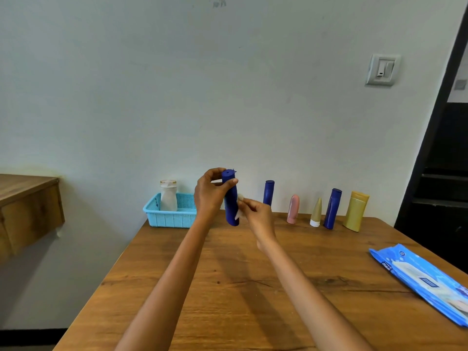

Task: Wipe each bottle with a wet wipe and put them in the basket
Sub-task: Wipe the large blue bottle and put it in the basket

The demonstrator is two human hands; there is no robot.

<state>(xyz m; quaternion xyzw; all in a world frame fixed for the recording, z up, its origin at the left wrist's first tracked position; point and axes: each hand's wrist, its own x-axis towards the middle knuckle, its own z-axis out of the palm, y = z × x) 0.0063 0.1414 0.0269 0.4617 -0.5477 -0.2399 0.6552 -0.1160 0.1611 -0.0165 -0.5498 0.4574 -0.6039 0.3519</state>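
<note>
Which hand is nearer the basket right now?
Left. The left hand grips the top of the blue bottle just right of the basket. The right hand, pinching the wipe, is on the bottle's far side.

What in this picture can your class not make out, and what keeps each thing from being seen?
Head view only:
- Wet wipe: mostly covered by the right hand; its size and folds are unclear.
- Held blue bottle: its label side is turned away and partly behind the left hand.
- Wipes pack: cut off by the right edge; print too small.
- Basket: right end hidden behind the left hand.
</note>
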